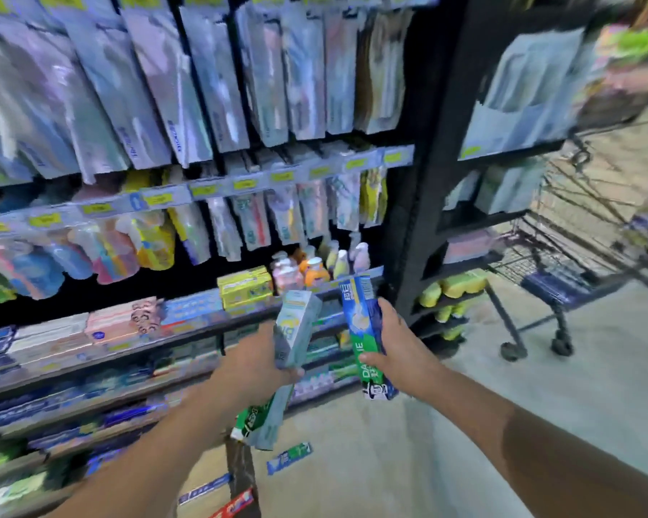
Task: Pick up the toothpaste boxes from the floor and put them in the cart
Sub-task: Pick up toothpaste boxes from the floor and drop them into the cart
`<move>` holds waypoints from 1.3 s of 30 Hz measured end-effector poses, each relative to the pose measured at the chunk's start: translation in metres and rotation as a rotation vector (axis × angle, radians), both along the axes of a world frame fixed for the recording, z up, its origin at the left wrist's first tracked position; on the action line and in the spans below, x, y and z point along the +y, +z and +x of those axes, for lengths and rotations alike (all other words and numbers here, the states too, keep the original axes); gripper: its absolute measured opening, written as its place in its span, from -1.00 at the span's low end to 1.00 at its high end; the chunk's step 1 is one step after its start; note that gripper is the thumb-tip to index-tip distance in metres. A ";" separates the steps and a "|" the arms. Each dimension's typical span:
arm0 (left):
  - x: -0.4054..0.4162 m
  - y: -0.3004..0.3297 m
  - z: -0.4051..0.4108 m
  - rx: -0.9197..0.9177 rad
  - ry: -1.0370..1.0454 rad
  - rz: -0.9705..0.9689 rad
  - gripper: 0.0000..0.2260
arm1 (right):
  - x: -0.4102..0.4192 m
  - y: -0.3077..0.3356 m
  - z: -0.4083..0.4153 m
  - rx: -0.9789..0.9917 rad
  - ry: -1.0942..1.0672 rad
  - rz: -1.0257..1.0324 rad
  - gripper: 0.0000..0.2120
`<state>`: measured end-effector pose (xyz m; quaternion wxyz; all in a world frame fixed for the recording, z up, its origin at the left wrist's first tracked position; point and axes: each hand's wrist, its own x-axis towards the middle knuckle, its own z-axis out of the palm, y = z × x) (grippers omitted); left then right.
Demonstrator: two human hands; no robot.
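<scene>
Each hand grips boxes upright for carrying: left hand (262, 362) pale toothpaste boxes (296, 330), seemingly two; right hand (397, 349) a blue box (365, 330), left of the cart (562, 263).

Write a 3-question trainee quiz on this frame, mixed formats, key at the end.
1. True or false: both hands already hold toothpaste boxes.
2. Multiple choice: where is the cart? A) behind the left hand, B) to the right, beyond the shelf end, C) out of view.
3. Short answer: are boxes still on the floor?

Key
1. True. The left hand grips pale boxes, with a green-ended box below it; the right hand grips a blue and green box.
2. B.
3. Yes: a blue and green box, a blue box and a red box lie near the shelf base.
</scene>
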<state>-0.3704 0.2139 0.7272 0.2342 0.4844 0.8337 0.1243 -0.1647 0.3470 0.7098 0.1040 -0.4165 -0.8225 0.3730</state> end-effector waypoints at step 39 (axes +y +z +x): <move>0.717 -0.009 0.479 -0.082 -0.830 0.021 -0.40 | 0.504 -0.012 0.495 0.151 -0.963 -0.029 -0.26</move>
